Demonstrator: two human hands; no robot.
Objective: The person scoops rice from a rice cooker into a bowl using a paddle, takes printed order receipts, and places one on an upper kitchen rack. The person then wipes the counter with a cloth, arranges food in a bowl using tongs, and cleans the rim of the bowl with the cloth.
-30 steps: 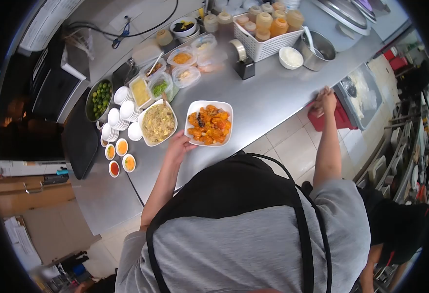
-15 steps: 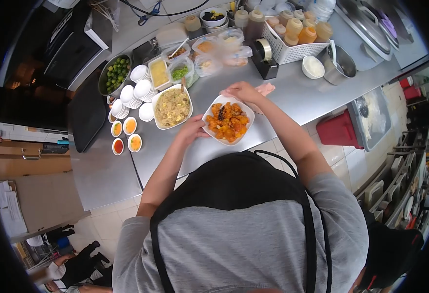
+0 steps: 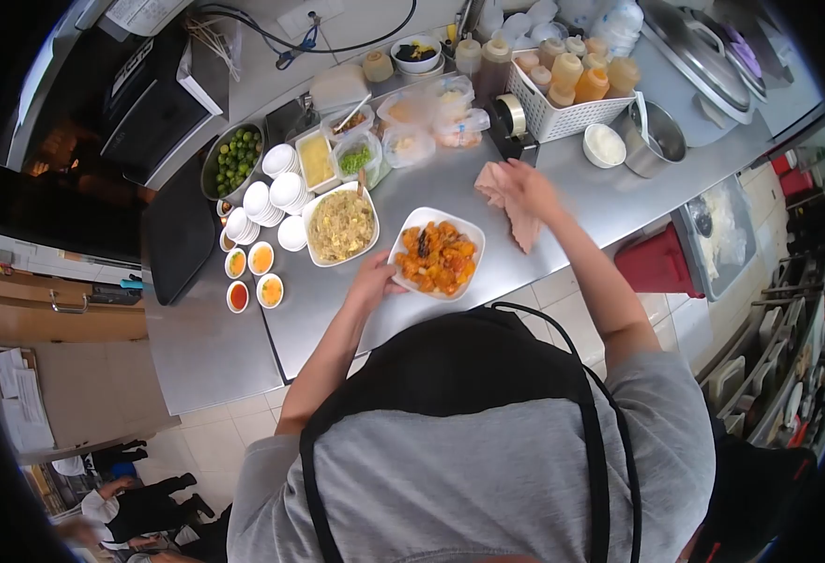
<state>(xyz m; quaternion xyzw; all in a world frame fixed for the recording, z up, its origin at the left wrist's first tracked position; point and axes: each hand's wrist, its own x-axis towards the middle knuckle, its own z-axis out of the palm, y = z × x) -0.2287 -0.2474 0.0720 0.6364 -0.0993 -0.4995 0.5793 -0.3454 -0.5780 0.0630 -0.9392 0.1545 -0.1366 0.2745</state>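
Head view: left hand (image 3: 372, 281) grips the food bowl (image 3: 465, 226) at its left corner, by the near edge of the tabletop (image 3: 595, 199); right hand (image 3: 533, 191) closed on pink cloth (image 3: 524, 231); that one-sided hold, I'd judge, could tip the bowl.

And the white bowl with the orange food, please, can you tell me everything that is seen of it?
The bowl is white and smooth, squarish with rounded corners, perhaps ceramic or plastic. Glossy orange food fills its middle, with something dark on top. It is upright, near the front edge of the metal counter; whether it rests quite flat, I cannot tell. The left hand holds its left edge.
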